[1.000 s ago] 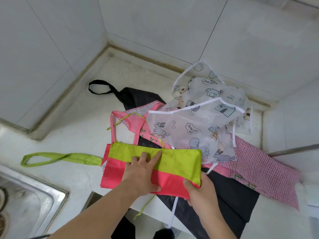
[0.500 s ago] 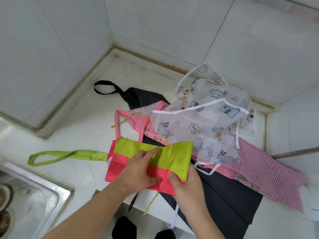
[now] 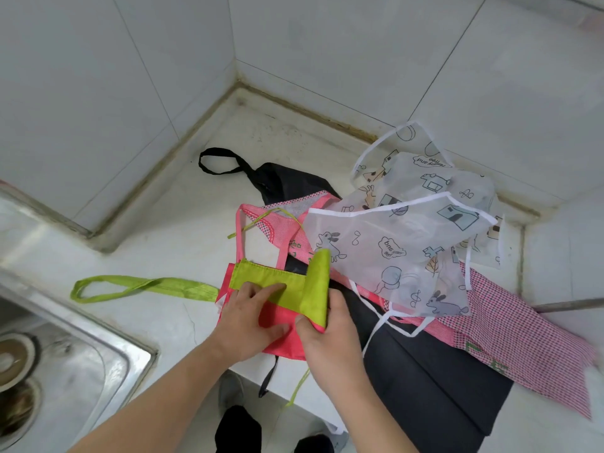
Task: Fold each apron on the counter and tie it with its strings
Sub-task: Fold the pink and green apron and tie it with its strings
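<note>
Green-and-pink apron (image 3: 277, 289), folded to a narrow band, lies at the tabletop's (image 3: 170, 243) front edge, its green neck loop (image 3: 137, 287) trailing left. Left hand (image 3: 251, 317) presses flat on it, fingers straight. Right hand (image 3: 327, 331) pinches its right end, folded up and over. Beside it: black, checked and printed aprons.

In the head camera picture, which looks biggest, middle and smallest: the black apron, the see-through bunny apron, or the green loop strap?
1. black apron, partly covered
2. bunny apron, looks nearly as big, so unsure
3. green loop strap, clearly smallest
</note>
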`<control>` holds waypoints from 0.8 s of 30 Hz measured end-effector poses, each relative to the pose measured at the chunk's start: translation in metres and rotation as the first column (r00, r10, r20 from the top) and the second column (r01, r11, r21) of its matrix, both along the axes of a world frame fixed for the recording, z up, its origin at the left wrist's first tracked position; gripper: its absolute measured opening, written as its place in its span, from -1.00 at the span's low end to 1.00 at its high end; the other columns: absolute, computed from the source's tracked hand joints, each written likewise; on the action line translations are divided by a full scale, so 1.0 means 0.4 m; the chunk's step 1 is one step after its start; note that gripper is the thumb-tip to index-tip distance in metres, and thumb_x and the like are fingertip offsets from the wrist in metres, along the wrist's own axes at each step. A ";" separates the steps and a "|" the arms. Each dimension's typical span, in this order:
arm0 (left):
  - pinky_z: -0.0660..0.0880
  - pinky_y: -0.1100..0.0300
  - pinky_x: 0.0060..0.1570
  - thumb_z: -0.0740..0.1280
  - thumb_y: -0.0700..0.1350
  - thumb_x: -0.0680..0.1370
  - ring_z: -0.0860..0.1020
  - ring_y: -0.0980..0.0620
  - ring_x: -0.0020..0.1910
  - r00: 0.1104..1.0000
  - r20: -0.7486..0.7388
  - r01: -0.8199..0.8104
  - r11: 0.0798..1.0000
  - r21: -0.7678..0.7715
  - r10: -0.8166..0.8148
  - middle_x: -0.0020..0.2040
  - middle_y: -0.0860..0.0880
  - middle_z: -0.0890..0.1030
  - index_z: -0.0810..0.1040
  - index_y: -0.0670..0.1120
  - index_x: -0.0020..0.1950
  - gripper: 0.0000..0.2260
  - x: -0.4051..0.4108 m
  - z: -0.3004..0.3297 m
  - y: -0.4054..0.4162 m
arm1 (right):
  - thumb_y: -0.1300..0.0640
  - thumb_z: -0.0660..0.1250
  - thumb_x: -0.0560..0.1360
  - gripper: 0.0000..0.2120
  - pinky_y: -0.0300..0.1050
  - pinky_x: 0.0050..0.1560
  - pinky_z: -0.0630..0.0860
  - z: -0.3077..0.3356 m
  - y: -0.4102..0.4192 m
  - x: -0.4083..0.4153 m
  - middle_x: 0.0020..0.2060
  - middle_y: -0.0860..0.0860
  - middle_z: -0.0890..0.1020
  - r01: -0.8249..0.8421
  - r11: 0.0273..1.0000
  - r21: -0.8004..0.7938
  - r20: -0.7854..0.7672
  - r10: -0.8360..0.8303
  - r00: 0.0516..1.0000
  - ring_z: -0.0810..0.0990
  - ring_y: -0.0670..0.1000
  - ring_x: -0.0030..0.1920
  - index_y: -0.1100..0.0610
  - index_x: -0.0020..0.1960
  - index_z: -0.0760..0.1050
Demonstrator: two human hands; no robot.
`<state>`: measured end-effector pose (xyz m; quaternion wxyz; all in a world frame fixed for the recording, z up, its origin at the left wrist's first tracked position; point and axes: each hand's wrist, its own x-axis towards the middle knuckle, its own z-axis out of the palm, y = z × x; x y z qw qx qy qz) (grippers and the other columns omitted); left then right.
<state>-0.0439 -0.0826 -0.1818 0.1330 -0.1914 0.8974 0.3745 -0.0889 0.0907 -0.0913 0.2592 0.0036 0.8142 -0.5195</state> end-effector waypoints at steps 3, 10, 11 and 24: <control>0.42 0.03 0.24 0.35 0.22 0.54 0.57 -0.03 0.12 0.915 0.138 -0.389 0.734 0.557 0.380 0.06 -0.01 0.66 0.70 0.16 0.19 -0.70 -0.006 0.020 -0.031 | 0.17 0.36 0.56 -0.72 -0.24 -0.26 0.50 -0.023 -0.083 0.010 -0.23 -0.07 0.65 -0.093 0.995 0.031 0.020 0.092 0.996 0.60 -0.10 -0.26 -0.10 0.18 0.42; 0.36 0.02 -0.15 0.44 0.17 0.49 0.44 -0.04 -0.26 0.874 0.144 -0.455 0.676 0.580 0.464 -0.29 -0.09 0.46 0.48 -0.17 -0.18 -0.59 -0.004 0.054 -0.081 | 0.05 0.32 0.49 -0.41 0.00 -0.04 0.62 -0.100 -0.194 0.048 -0.01 -0.06 0.64 -0.416 0.884 0.215 0.145 0.392 0.908 0.66 0.03 -0.01 -0.14 0.45 0.19; 0.34 0.03 -0.22 0.43 0.04 0.52 0.43 -0.06 -0.29 0.903 0.071 -0.416 0.825 0.382 0.423 -0.34 -0.06 0.44 0.43 -0.18 -0.21 -0.66 -0.003 0.044 -0.084 | 0.02 0.34 0.47 -0.38 0.00 0.03 0.63 -0.101 -0.193 0.050 0.03 -0.08 0.64 -0.451 0.872 0.187 0.174 0.423 0.889 0.65 0.00 0.02 -0.17 0.47 0.21; 0.52 -0.19 0.00 0.44 -0.24 0.48 0.49 -0.31 -0.02 0.975 -0.067 -0.220 0.891 -0.397 0.211 0.06 -0.23 0.53 0.59 -0.24 0.14 -0.75 0.035 -0.007 -0.097 | 0.01 0.39 0.60 -0.59 -0.23 -0.20 0.43 -0.153 -0.067 0.018 0.15 -0.02 0.40 -0.074 0.888 0.455 -0.086 0.126 0.988 0.53 0.00 -0.03 0.08 0.33 0.29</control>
